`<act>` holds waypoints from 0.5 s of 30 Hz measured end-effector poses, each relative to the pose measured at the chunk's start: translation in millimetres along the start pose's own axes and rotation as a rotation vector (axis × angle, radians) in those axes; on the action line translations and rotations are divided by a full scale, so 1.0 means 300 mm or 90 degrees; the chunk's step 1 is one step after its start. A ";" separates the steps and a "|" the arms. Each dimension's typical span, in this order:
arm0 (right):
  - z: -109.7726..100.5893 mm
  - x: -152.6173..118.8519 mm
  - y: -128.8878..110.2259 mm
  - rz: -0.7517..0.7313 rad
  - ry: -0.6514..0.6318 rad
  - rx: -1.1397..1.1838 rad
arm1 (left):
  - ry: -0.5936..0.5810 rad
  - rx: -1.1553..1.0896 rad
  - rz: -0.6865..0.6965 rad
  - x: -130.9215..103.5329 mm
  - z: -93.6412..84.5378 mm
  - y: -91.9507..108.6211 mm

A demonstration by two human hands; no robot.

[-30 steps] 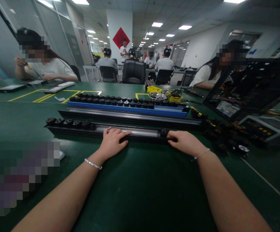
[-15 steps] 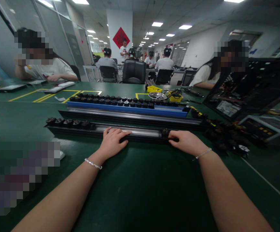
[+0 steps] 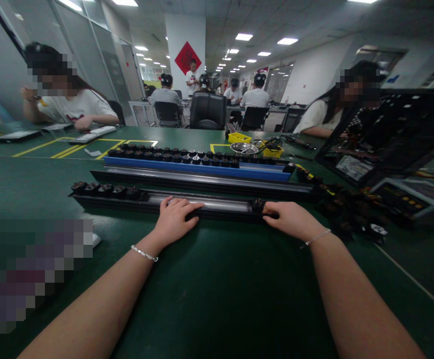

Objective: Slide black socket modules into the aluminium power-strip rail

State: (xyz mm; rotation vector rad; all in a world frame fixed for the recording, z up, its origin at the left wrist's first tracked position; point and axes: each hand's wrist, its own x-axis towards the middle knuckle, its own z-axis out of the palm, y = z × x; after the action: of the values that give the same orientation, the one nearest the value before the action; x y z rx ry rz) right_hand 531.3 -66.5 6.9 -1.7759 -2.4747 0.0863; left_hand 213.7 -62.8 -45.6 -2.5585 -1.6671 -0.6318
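Note:
A long black channel (image 3: 107,204) with a shiny metal floor lies across the table before me. Several small black blocks with metal-looking tops (image 3: 106,189) sit in its left end. My left hand (image 3: 175,219) lies over the channel's near wall, its fingers inside and its thumb on the outside. At the channel's right end, my right hand (image 3: 290,219) has its thumb and bent fingers closed at another black block (image 3: 258,205); its fingers partly hide this block. Behind lies a second black channel (image 3: 202,179), and beyond it a blue channel (image 3: 198,168) with rows of similar blocks.
Loose black parts (image 3: 351,212) are heaped on the right, beside a grey metal box (image 3: 415,199) and an open black case (image 3: 396,134). Yellow trays (image 3: 239,137) and a round metal dish (image 3: 244,148) stand farther back. People sit at left and right.
My right hand has shifted very slightly right at the channel's end. My left hand stays in place. The person on the left has moved a hand a little.

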 end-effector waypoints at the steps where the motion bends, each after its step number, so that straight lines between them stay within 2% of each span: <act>1: 0.000 0.000 0.001 0.000 0.000 0.000 | -0.001 0.000 -0.001 0.000 0.000 0.000; 15: -0.006 -0.005 0.013 0.006 -0.001 -0.014 | 0.007 0.005 0.001 0.001 -0.002 0.002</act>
State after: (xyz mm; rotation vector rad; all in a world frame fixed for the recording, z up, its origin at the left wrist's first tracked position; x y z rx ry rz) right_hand 535.7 -66.6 8.4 -1.7957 -2.4785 0.0622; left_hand 214.1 -63.0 -44.9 -2.5458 -1.6606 -0.6357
